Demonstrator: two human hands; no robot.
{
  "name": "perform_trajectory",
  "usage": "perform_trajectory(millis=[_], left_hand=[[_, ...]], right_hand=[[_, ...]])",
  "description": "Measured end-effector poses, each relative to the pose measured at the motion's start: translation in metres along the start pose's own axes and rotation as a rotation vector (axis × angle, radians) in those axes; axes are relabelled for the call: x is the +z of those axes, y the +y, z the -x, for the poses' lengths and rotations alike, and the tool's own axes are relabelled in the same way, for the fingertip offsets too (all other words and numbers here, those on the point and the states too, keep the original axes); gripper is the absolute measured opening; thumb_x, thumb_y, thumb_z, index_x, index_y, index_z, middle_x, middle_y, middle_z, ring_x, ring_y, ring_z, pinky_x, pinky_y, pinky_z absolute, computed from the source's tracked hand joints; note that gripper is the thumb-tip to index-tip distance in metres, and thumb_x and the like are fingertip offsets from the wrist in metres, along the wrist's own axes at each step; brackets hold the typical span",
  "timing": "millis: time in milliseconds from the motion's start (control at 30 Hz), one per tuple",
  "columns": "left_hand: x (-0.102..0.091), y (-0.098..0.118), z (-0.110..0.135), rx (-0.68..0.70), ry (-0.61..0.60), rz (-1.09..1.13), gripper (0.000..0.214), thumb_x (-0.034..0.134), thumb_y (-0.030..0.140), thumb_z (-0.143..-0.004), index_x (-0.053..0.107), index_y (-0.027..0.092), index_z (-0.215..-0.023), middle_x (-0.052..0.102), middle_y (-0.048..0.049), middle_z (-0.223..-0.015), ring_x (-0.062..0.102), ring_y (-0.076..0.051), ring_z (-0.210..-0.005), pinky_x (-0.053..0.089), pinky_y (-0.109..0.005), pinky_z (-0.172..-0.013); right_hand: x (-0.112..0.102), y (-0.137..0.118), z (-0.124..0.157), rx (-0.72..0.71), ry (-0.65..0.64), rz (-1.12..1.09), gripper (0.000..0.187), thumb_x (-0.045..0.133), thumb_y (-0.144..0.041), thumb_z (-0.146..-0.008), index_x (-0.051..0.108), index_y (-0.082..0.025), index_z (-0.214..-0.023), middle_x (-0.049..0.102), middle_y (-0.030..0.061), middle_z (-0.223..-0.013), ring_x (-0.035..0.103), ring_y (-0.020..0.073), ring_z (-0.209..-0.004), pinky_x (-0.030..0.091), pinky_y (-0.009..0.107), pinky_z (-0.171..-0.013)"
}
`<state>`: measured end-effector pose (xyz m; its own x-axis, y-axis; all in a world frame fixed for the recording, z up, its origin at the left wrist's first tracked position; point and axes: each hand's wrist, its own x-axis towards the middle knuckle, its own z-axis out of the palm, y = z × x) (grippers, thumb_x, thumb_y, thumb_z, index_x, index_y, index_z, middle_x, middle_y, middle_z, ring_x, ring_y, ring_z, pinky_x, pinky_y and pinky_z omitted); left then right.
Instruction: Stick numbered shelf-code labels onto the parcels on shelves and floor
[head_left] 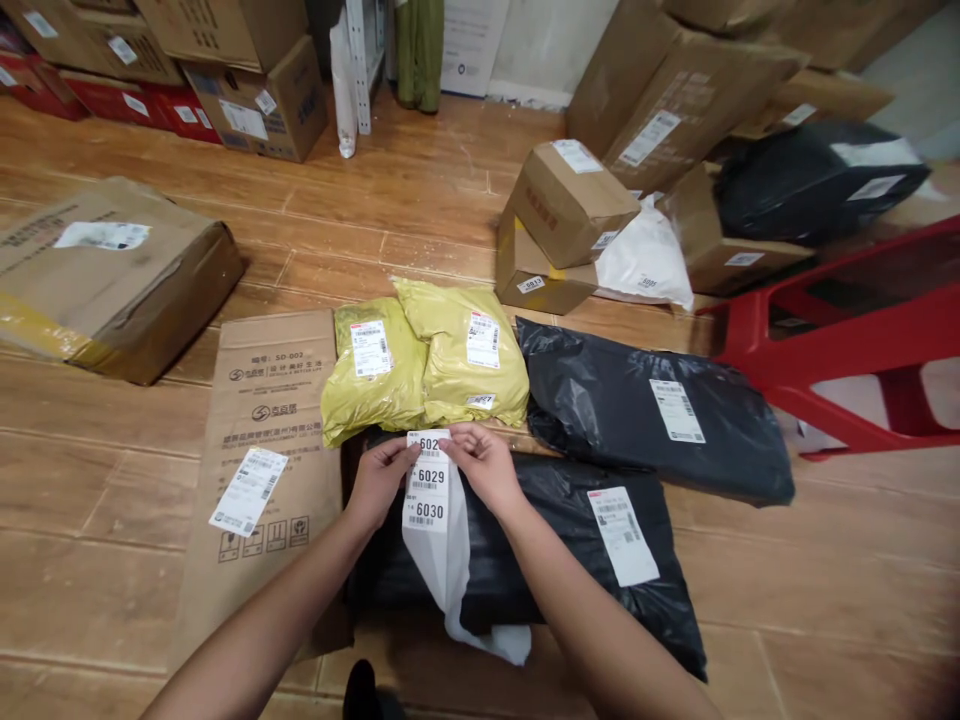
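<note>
Between my two hands hangs a strip of white number labels (426, 495), printed 6029 and 6030 below a partly covered top label; its backing paper trails down in a curl. My left hand (381, 480) pinches the top label's left edge. On its right edge, the fingers of my right hand (484, 462) are closed as well. Beneath the strip lies a black plastic parcel (540, 540) with a white shipping label. Just beyond my fingers are a left yellow parcel (375, 385) and a right yellow parcel (465, 345), the right one bearing a small number sticker.
A flat cardboard box (262, 420) lies at left, another black parcel (600, 400) at right. Further off stand a larger box (112, 270), stacked small boxes (566, 215), a white bag (649, 255) and a red plastic stool (847, 340). More cartons (255, 100) line the back.
</note>
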<state>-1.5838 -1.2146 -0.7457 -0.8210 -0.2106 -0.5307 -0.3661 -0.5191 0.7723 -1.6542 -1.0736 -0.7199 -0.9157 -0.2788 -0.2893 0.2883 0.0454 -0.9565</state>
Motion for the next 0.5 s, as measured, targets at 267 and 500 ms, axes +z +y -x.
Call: perform_trajectory(millis=[267,500], left_hand=[[-0.015,-0.024,0.009,0.066,0.058,-0.085,0.04,0.077,0.051,-0.063,0.06,0.015,-0.07,0.058,0.0037,-0.061,0.048,-0.009,-0.055,0.038,-0.02,-0.052],[-0.047,-0.048,0.013,0.02,0.272,-0.186,0.043,0.074,0.055,-0.065,0.055,0.017,-0.067,0.06,0.0015,-0.062,0.051,-0.011,-0.055,0.038,-0.022,-0.052]], right_hand=[[0.008,0.02,-0.004,0.07,-0.231,0.19,0.027,0.079,-0.038,-0.063,0.067,-0.018,-0.077,0.065,-0.0011,-0.063,0.059,0.0127,-0.058,0.049,0.025,-0.054],[0.038,0.042,-0.016,-0.147,-0.322,0.509,0.007,0.066,-0.025,-0.076,0.068,-0.018,-0.073,0.068,0.0,-0.066,0.062,0.0135,-0.063,0.049,0.025,-0.064]])
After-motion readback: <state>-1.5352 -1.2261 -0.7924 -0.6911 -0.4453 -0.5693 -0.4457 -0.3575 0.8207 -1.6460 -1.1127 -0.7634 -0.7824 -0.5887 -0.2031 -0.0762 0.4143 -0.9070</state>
